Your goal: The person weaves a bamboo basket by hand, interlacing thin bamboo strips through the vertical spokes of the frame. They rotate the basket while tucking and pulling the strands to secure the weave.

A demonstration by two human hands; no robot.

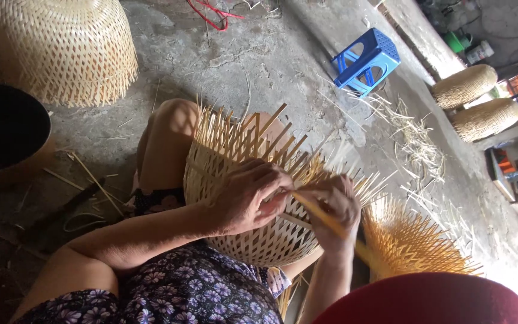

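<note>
Half-woven, pale bamboo dome basket resting on lap, worked by both hands.
Left hand pressed flat, grip apart; right hand grip seemingly pinched on thin yellow bamboo strip. Likely light, springy, splintery; best held by woven body, away from loose spiky ends.

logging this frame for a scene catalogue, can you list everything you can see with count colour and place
half-woven bamboo basket: 1, pale straw, on the person's lap, loose strip ends sticking up
bamboo strip: 1, yellow, held at the basket's side
finished basket: 1, pale straw, upside down on the floor, top left
spiky basket frame: 1, golden, on the floor at right
round woven baskets: 2, tan, far right
plastic stool: 1, blue, tipped on the floor, upper middle
dark tub: 1, black, left edge
red cord: 1, top edge
bamboo scraps: many, pale, strewn on the floor
left hand: 1, pressing on the basket
right hand: 1, gripping the strip
</note>
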